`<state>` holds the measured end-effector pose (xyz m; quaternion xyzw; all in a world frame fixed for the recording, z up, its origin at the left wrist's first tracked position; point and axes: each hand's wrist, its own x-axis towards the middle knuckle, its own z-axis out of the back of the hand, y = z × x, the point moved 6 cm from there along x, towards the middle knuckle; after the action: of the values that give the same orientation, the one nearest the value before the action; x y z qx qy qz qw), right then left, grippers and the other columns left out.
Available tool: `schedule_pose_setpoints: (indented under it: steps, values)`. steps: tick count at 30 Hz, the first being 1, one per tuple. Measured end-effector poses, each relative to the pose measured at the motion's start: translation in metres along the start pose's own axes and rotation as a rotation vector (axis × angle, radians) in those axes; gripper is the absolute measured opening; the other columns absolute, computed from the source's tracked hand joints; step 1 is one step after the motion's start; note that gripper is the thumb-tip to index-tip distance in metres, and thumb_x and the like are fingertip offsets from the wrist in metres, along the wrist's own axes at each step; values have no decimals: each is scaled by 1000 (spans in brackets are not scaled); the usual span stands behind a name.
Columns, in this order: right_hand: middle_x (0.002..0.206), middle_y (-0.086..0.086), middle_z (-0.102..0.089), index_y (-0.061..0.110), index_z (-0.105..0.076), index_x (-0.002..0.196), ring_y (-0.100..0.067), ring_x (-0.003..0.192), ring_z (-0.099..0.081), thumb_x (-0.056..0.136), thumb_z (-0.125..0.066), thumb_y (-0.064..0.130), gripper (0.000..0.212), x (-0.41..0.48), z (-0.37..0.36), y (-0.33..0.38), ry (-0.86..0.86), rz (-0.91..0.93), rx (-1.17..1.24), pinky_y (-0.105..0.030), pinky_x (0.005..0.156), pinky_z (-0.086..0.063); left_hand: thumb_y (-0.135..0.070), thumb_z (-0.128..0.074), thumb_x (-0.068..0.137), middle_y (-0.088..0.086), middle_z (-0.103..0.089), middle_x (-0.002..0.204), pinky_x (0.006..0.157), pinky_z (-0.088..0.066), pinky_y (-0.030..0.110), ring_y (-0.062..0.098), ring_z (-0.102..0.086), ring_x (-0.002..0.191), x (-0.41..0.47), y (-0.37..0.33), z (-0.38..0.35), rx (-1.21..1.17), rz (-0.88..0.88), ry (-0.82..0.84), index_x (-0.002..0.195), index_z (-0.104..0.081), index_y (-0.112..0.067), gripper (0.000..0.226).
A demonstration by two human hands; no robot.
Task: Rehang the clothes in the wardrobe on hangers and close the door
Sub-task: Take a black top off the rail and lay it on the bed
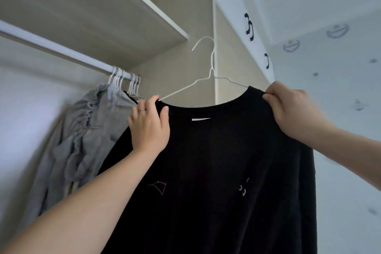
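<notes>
A black long-sleeved top [216, 161] hangs on a white wire hanger [211, 68], held up in front of the open wardrobe. My left hand [149, 123] grips the top's left shoulder, thumb over the collar edge. At the right shoulder, my right hand [288, 107] pinches the fabric. The hanger's hook points up and left, free of the rail [51, 47]. The hanger's lower part is hidden inside the top.
A grey ruched garment [82, 136] hangs on the rail at the left, beside several empty white hangers [125, 82]. A shelf [123, 6] sits above the rail. The wardrobe door [243, 27] with black handles stands open on the right, against patterned wallpaper.
</notes>
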<state>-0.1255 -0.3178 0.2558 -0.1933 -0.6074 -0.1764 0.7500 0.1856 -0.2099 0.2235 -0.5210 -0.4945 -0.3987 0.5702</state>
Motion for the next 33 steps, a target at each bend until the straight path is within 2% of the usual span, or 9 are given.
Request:
schedule_pose_setpoints:
  steps: [4,6,9,12,15,20,25,28,33]
  values:
    - [65,7,-52,23,-48,91,-19,61,-47,100,-45,31,13,-37,73,-60,25,-16,-101,-28,52,-33,-23,-42,103,12,-58,108,85,-36,42,34,-50,101,-31,-87,-30,-143,-26,-7,108,-57,-8,22]
    - [65,8,-52,22,-49,92,-13,60,-48,100,-46,30,12,-59,111,-88,44,-38,-156,-29,53,-33,-19,-38,103,12,-56,102,80,-36,42,34,-48,94,-46,-133,-44,-201,-35,6,100,-56,-7,22]
    - [63,10,-51,24,-50,90,-4,62,-51,100,-48,29,11,-92,170,-127,48,-90,-217,-16,52,-32,-17,-34,101,13,-56,99,74,-34,42,35,-46,88,-72,-204,-65,-283,-15,32,96,-55,-6,24]
    - [62,12,-52,26,-51,89,-4,62,-51,99,-50,29,10,-125,225,-163,72,-146,-296,-26,54,-37,-17,-36,102,11,-55,99,74,-37,44,31,-44,85,-106,-271,-91,-355,5,93,97,-55,-7,22]
    - [65,11,-56,29,-52,89,-7,65,-54,98,-48,33,11,-166,269,-200,108,-225,-373,-31,57,-40,-16,-40,102,4,-50,91,71,-32,38,23,-39,81,-149,-331,-116,-465,-16,127,93,-53,-8,17]
    - [68,6,-59,29,-56,90,-24,66,-57,97,-46,36,14,-249,322,-253,210,-383,-535,-39,63,-49,-20,-41,104,5,-55,94,76,-41,42,27,-48,88,-239,-419,-168,-600,-36,303,96,-54,-9,19]
    - [64,11,-56,27,-57,92,-7,60,-52,99,-47,37,15,-334,351,-296,280,-541,-650,-22,53,-36,-23,-39,105,7,-58,99,80,-36,39,30,-50,95,-336,-492,-229,-703,-58,478,99,-54,-9,21]
    - [67,10,-57,26,-57,95,-13,62,-53,100,-46,38,17,-385,357,-326,341,-647,-719,-29,56,-40,-23,-40,105,10,-58,103,81,-31,37,32,-49,97,-388,-535,-270,-778,-69,550,101,-55,-8,21]
    - [67,2,-60,24,-60,97,-27,65,-57,99,-49,36,16,-454,362,-377,330,-831,-786,-38,65,-50,-25,-37,104,12,-58,109,83,-28,37,34,-48,105,-461,-613,-345,-896,-97,695,106,-55,-8,25]
